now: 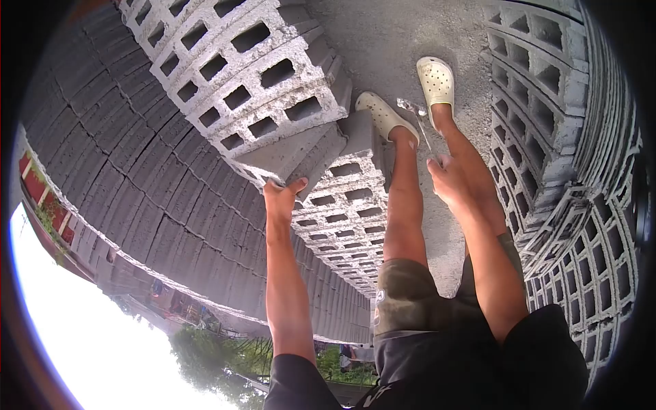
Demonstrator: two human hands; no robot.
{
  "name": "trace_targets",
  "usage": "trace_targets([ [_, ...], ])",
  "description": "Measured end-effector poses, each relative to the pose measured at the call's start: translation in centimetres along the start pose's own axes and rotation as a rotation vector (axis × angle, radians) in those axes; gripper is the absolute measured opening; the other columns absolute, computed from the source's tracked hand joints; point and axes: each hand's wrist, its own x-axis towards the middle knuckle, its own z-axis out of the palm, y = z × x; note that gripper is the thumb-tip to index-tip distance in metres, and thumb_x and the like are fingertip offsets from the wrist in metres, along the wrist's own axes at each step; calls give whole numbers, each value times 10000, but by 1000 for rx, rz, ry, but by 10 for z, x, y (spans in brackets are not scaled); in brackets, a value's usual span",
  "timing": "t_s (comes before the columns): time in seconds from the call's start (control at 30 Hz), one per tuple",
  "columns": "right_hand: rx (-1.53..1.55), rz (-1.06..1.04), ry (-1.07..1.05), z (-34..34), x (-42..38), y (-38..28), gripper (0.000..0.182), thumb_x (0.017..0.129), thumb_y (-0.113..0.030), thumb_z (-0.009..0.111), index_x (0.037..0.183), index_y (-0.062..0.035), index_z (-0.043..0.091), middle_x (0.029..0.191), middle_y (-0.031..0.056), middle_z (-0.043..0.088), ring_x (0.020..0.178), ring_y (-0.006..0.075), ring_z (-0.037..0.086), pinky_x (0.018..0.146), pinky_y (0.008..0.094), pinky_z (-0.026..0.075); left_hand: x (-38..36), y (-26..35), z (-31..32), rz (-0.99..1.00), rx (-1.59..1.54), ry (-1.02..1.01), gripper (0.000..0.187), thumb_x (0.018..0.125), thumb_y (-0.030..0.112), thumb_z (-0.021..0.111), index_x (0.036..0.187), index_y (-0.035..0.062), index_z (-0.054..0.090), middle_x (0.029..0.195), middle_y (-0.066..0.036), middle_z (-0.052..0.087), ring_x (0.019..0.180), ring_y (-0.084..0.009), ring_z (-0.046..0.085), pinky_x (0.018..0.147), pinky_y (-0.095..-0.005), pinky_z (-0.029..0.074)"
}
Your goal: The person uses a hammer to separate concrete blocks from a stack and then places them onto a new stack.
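Note:
My left hand (280, 199) grips the near edge of a grey concrete block (290, 154), with the thumb on one side and the fingers curled partly out of sight. That block sits at an angle at the end of a stack of hollow concrete blocks (263, 96). Low by my legs, my right hand (447, 179) is closed around the handle of a hammer (428, 137). Its head, pale and dusty, points away from me near my shoes and touches nothing that I can make out.
More hollow blocks (345, 198) stand below the held one. A tall wall of stacked blocks (137, 157) runs along the left, and another stack (529, 89) rises on the right. My clogs (437, 82) stand on the dusty ground (383, 41) between them. Trees (219, 355) show beyond.

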Motion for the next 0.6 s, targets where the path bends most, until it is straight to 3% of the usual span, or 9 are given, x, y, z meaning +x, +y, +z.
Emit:
trace_targets([
  [0.2, -51, -80, 7, 0, 9, -6, 350, 895, -282, 533, 791, 52, 552, 604, 117, 534, 582, 173, 520, 564, 372, 413, -30, 1, 10, 76, -76, -7, 393, 640, -1, 761, 985, -114, 608, 938, -164, 668, 840, -216, 633, 780, -311, 493],
  [0.23, -60, -92, -11, 2, 13, -6, 350, 895, -282, 533, 791, 52, 552, 604, 117, 534, 582, 173, 520, 564, 372, 413, -30, 5, 25, 67, -73, 21, 396, 642, 67, 779, 950, -120, 615, 902, -182, 674, 810, -228, 641, 751, -321, 496],
  [0.3, -27, -93, -19, 6, 18, -2, 264, 926, -254, 542, 766, -53, 478, 591, -23, 406, 460, 75, 423, 410, 264, 398, -12, -4, 62, -16, 223, 117, 465, 596, 252, 825, 819, -96, 613, 797, -214, 667, 747, -309, 649, 712, -357, 500],
  [0.33, -26, -92, -21, 5, 18, -3, 264, 926, -254, 542, 766, -53, 478, 591, -23, 406, 460, 75, 423, 410, 264, 398, -6, 8, 82, -35, 363, 139, 503, 598, 310, 819, 808, -98, 612, 788, -226, 664, 799, -352, 645, 763, -388, 493],
  [0.4, -34, -92, -45, -4, 8, -3, 359, 897, -301, 540, 792, 42, 533, 597, 105, 510, 579, 164, 501, 551, 367, 402, 6, 20, 123, -59, 529, 182, 530, 614, 371, 777, 811, -96, 621, 763, -233, 657, 896, -352, 630, 921, -397, 406],
  [0.47, -60, -76, -43, -16, 2, 3, 362, 895, -307, 542, 790, 39, 529, 598, 116, 510, 579, 173, 502, 552, 371, 402, 26, 25, 156, -60, 536, 166, 524, 618, 378, 764, 802, -92, 623, 756, -230, 655, 914, -338, 627, 978, -387, 361],
  [0.53, -97, -101, -22, -23, -1, 16, 375, 890, -325, 545, 777, 32, 520, 602, 147, 509, 570, 207, 500, 553, 387, 401, 38, 6, 182, 82, 579, 399, 479, 624, 355, 748, 777, -80, 619, 730, -217, 653, 881, -318, 631, 1033, -372, 284],
  [0.57, -121, -100, -4, -27, -2, 23, 383, 886, -336, 546, 768, 27, 514, 597, 152, 499, 569, 229, 507, 558, 397, 404, 48, 5, 181, -49, 517, 213, 466, 640, 351, 739, 776, -76, 614, 740, -205, 654, 875, -308, 630, 1041, -361, 259],
  [0.6, -171, -118, 21, -29, -6, 22, 389, 887, -343, 552, 763, 24, 513, 596, 148, 503, 562, 230, 510, 551, 393, 404, 47, 0, 186, -16, 530, 261, 474, 649, 363, 737, 779, -75, 612, 750, -203, 654, 879, -305, 630, 1038, -362, 260],
])
